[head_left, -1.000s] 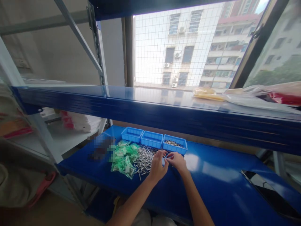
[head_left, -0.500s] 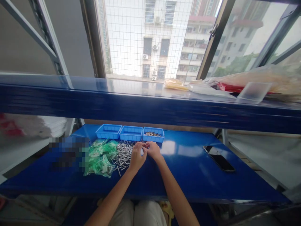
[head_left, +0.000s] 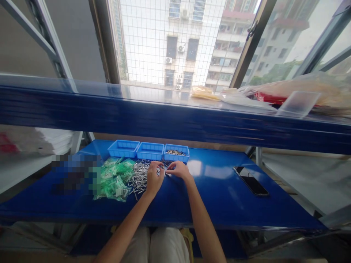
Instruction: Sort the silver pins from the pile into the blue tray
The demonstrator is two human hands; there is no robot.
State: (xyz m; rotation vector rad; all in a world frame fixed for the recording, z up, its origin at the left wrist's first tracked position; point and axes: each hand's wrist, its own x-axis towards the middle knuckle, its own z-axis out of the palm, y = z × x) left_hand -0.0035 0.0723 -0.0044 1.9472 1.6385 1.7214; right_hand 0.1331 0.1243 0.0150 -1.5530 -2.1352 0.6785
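Note:
My left hand [head_left: 155, 178] is closed at the right side of a pile of thin metal rods [head_left: 139, 177], its fingertips pinching something too small to make out. Just right of it, my right hand [head_left: 178, 170] has thumb and forefinger brought together around something small that I cannot make out. A narrow gap separates the two hands. Behind them stands a blue tray [head_left: 177, 152] with small metal pieces inside. Two more blue trays, a middle one [head_left: 150, 150] and a left one [head_left: 124, 148], show bare insides. Green plastic packets [head_left: 115, 179] lie left of the rods.
A black phone [head_left: 251, 180] lies on the right of the blue table [head_left: 219, 204]. Above the table's rear runs a blue shelf [head_left: 175, 120], with plastic bags and a clear box [head_left: 298, 104] on it. A blurred-out patch covers things at the far left.
My hands, which were touching, have moved apart, the left one shifting left toward the rods. The whole view has shifted slightly.

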